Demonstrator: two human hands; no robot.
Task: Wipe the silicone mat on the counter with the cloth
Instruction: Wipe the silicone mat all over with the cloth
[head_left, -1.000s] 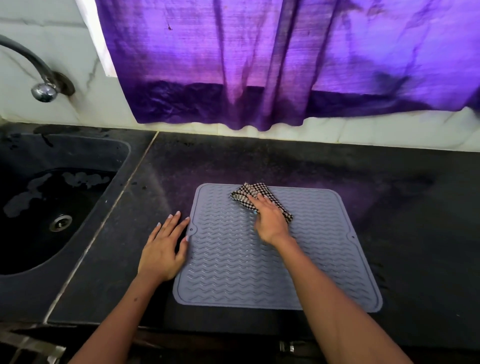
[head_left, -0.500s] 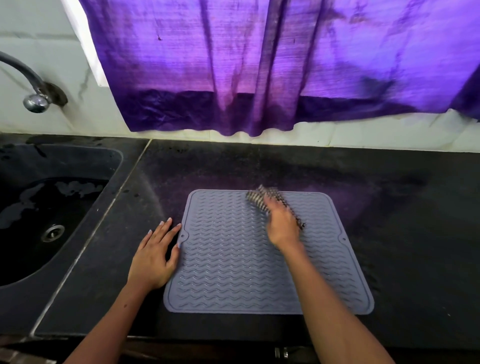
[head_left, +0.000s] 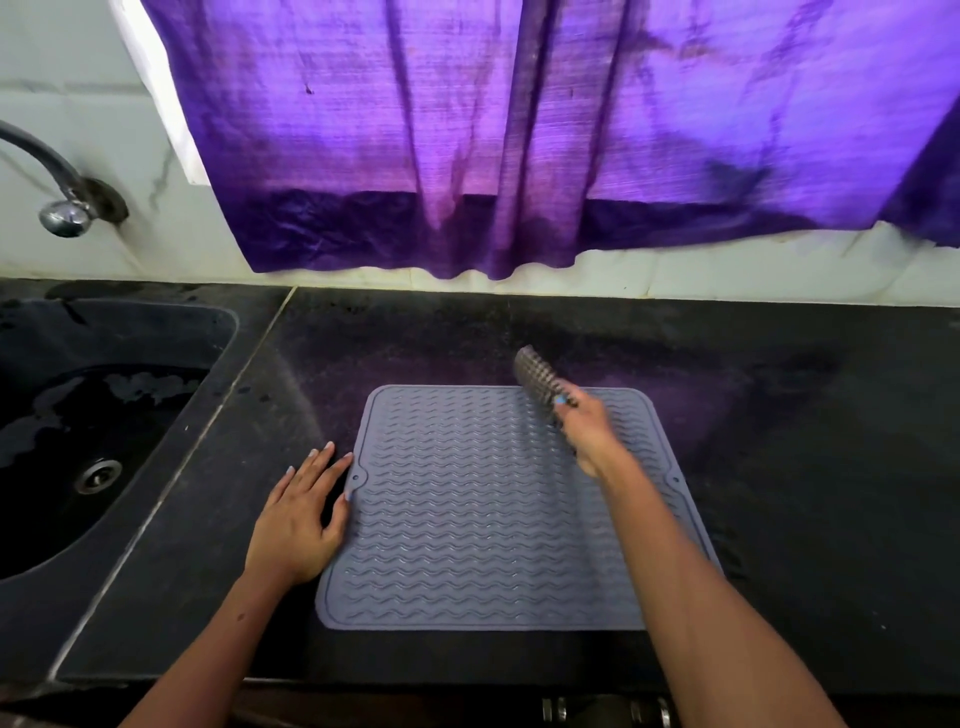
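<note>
- 2 hands work the dark stone tabletop (head_left: 779, 467); a sink (head_left: 104, 415) lies far left.
- Left hand (head_left: 301, 514), its grip spread flat, rests against the silicone mat (head_left: 467, 519) at its left edge.
- The mat, grey and rounded-square with wavy ridges, lies flat at centre; it may slide if that brace lifts.
- Right hand (head_left: 587, 431) pinches the checked cloth (head_left: 537, 379) at the far edge, blurred; ridges may snag it.

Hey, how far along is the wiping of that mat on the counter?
Under way. The right hand grips the checked cloth at the far edge of the silicone mat, while the left hand lies flat at the mat's left edge. The pictures cannot show which parts are clean; the near half lies away from the cloth.
</note>
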